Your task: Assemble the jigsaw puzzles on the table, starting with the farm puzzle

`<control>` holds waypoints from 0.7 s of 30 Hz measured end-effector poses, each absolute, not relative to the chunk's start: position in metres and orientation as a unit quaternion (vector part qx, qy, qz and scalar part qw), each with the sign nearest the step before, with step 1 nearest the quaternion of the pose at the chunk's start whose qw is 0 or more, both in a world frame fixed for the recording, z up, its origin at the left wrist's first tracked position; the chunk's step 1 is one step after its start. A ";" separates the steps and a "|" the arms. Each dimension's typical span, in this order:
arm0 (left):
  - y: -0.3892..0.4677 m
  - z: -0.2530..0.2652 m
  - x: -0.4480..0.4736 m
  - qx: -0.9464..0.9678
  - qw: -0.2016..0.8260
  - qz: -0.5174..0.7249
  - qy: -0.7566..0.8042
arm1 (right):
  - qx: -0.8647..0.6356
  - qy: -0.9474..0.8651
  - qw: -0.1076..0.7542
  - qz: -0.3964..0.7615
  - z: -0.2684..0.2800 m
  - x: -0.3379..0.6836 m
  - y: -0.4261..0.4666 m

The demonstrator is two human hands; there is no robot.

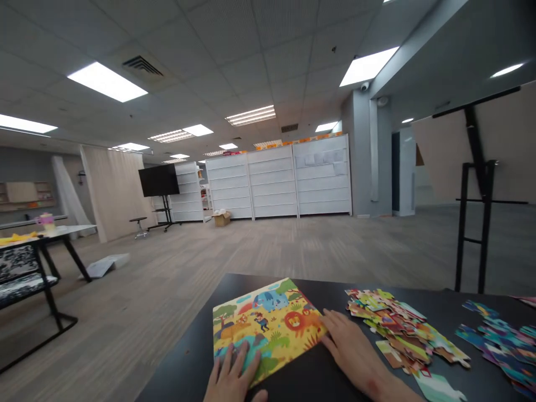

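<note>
A yellow picture board (274, 324) with a blue elephant, a lion and trees lies at a slant on the black table (184, 357). I cannot make out whether it is an assembled jigsaw puzzle or one solid sheet. My left hand (235, 373) rests on its near left corner, fingers spread. At the right edge, my right hand (349, 349) touches the board with its fingers stretched out. Just right of that hand is a heap of loose jigsaw pieces (402, 326), mostly red, green and brown. Farther right lies another heap of blue and purple jigsaw pieces (502, 343).
A black stand (475, 223) rises behind the table on the right. To the left are a white-topped table (77, 229) and a patterned chair (20, 268). White shelving (272, 184), a screen on a stand (159, 180) and a cardboard box (221, 218) stand farther back.
</note>
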State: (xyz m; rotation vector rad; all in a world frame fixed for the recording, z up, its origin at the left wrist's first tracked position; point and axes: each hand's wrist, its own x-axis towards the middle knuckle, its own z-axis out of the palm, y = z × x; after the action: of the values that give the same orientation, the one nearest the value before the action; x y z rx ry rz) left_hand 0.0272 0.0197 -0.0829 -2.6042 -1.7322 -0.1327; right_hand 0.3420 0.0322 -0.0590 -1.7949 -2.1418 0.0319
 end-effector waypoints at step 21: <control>0.043 -0.078 0.059 -0.697 -0.088 -0.143 -0.697 | -0.563 -0.773 0.291 -0.014 -0.137 0.379 0.080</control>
State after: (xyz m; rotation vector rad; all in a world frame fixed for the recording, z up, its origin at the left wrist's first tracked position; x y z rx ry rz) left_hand 0.0591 0.0426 -0.0782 -2.3238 -2.3208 -0.4768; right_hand 0.3792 0.0795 -0.1368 -1.5024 -2.0614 -0.0368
